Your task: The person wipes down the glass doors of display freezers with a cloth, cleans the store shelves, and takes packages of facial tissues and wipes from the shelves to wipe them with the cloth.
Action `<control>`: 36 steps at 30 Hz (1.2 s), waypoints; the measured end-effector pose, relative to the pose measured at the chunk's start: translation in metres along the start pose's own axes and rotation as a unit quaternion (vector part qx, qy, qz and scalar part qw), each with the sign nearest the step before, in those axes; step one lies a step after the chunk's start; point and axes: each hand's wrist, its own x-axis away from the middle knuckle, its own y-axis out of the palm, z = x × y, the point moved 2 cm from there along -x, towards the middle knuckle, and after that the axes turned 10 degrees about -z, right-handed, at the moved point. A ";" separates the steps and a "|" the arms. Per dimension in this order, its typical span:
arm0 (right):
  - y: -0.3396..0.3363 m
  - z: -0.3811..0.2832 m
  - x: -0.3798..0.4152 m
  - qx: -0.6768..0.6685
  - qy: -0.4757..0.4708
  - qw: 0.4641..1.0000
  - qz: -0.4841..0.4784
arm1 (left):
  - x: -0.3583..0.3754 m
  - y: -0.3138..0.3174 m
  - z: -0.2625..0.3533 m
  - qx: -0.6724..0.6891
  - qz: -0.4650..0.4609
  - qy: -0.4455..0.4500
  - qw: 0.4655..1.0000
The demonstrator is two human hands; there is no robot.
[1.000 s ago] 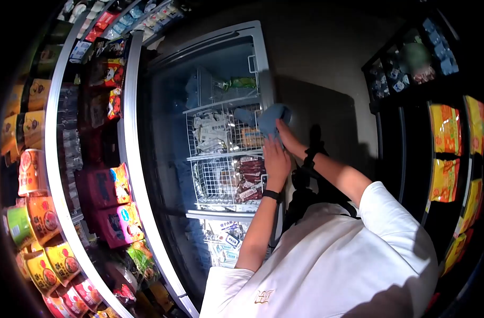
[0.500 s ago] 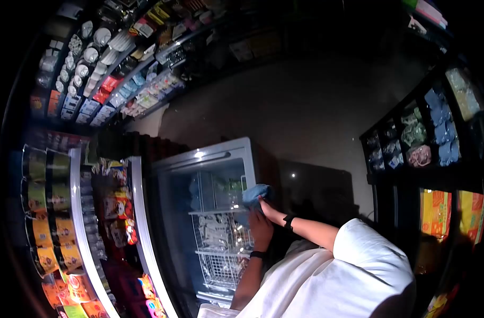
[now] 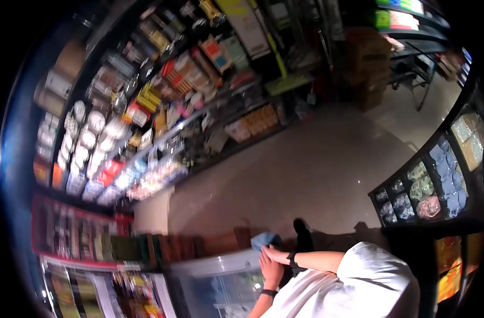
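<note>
Blue cloth [image 3: 265,241] is bunched at the fingers of the person's right hand [image 3: 275,255], which is closed around its lower edge, near the far corner of the freezer [image 3: 220,265]. The left hand [image 3: 272,270] lies just beside the right, fingers reaching toward the cloth; whether it grips too, one cannot tell. Each wrist has a dark band. Wire baskets [image 3: 234,310] show dimly inside the freezer, and packed shelves [image 3: 173,90] line the upper left, beyond the bare floor [image 3: 289,169].

White short-sleeved shirt [image 3: 377,273], black band on each wrist, dark shoe [image 3: 301,227]
</note>
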 end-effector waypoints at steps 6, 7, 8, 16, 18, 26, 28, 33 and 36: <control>-0.083 -0.128 -0.087 -0.196 -0.016 0.977 -0.081 | -0.163 -0.089 -0.012 0.006 -0.015 0.103 0.995; -0.104 -0.138 -0.104 -0.263 -0.014 0.960 -0.092 | -0.189 -0.097 -0.009 0.004 -0.027 0.135 0.990; -0.129 -0.146 -0.116 -0.328 -0.016 0.939 -0.102 | -0.217 -0.105 -0.004 0.000 -0.039 0.170 0.985; -0.345 -0.262 -0.072 -0.513 -0.174 0.840 0.025 | -0.429 -0.164 0.161 -0.043 -0.051 0.391 0.918; -0.392 -0.302 -0.042 -0.535 -0.207 0.816 0.068 | -0.462 -0.190 0.224 -0.024 -0.040 0.411 0.910; -0.573 -0.402 0.005 -0.463 -0.284 0.839 0.026 | -0.533 -0.252 0.417 0.099 -0.022 0.400 0.911; -0.613 -0.407 -0.009 -0.487 -0.304 0.819 0.016 | -0.547 -0.262 0.446 0.141 -0.029 0.384 0.912; -0.706 -0.431 0.042 -0.324 -0.398 0.841 0.171 | -0.603 -0.279 0.521 0.064 -0.077 0.368 0.924; -0.742 -0.464 0.097 -0.003 -0.388 0.740 0.550 | -0.656 -0.270 0.568 0.024 -0.005 0.456 0.890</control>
